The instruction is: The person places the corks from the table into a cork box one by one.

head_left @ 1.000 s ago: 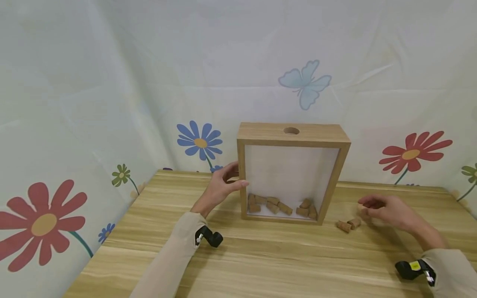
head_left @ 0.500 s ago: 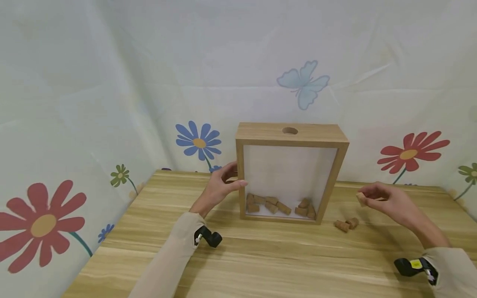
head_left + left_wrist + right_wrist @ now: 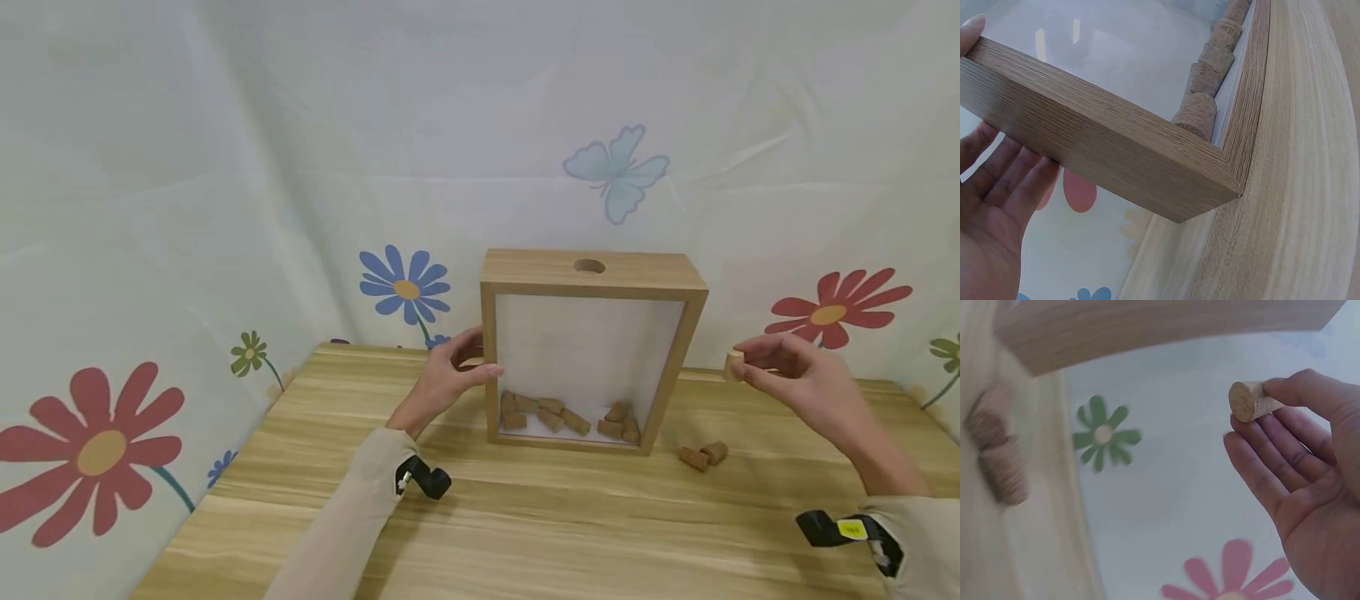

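A wooden box frame [image 3: 491, 358] with a clear front stands upright on the table, a round hole [image 3: 589, 267] in its top. Several corks [image 3: 551, 414] lie along its bottom inside. My left hand [image 3: 438, 379] grips the frame's left side, thumb at the front edge and fingers behind, as the left wrist view [image 3: 997, 206] also has it. Between thumb and fingers my right hand [image 3: 813, 379] pinches a cork [image 3: 733, 365], held in the air right of the frame; its round end faces the camera in the right wrist view.
Two loose corks [image 3: 703, 455] lie touching on the wood-grain table [image 3: 570, 525], right of the frame. Behind the table hangs a pale cloth [image 3: 465, 125] printed with flowers and a butterfly.
My right hand has lifted the cork from the tabletop beside the two loose ones, up to about the middle height of the frame. My left hand stays on the frame.
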